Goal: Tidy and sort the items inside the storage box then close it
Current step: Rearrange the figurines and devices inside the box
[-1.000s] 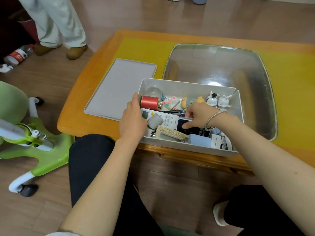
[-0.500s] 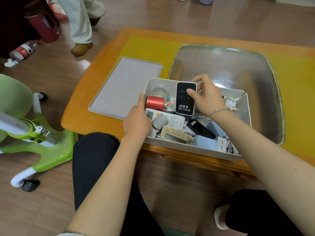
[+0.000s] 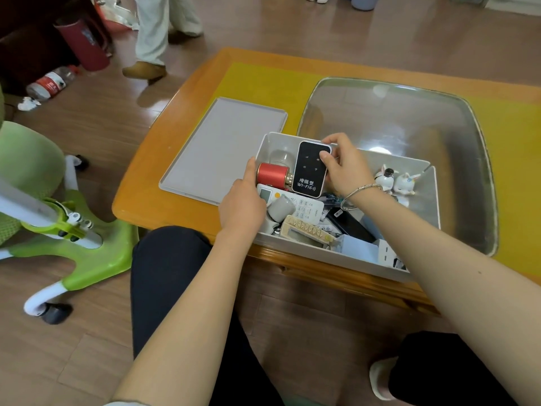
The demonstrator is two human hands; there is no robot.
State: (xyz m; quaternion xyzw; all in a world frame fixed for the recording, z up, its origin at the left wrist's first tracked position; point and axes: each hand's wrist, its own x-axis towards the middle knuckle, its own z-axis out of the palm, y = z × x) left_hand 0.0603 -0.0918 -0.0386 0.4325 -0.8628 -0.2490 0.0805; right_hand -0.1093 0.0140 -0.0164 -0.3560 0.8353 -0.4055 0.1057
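Note:
An open grey storage box [image 3: 301,249] stands at the table's near edge, full of small items. My right hand [image 3: 345,168] grips a black WI-FI device [image 3: 310,169] and holds it upright near the box's far left corner. My left hand [image 3: 243,205] rests on the box's left rim, its thumb touching a red cylinder [image 3: 270,175]. Inside lie a white remote [image 3: 304,209], a grey cup [image 3: 280,208], a beige remote [image 3: 307,231], a black phone [image 3: 351,225] and two white figurines [image 3: 395,180]. The grey lid [image 3: 222,148] lies flat to the left of the box.
The orange table [image 3: 164,159] has a yellow mat [image 3: 263,83] and a clear glass tray [image 3: 409,133] behind the box. A green chair [image 3: 58,230] stands on the left. A person's legs [image 3: 155,30], a bottle [image 3: 52,83] and a red bin [image 3: 85,45] are on the floor beyond.
My right hand lifted the black WI-FI device out of the middle of the box and carried it toward the far left corner. My left hand stayed on the left rim.

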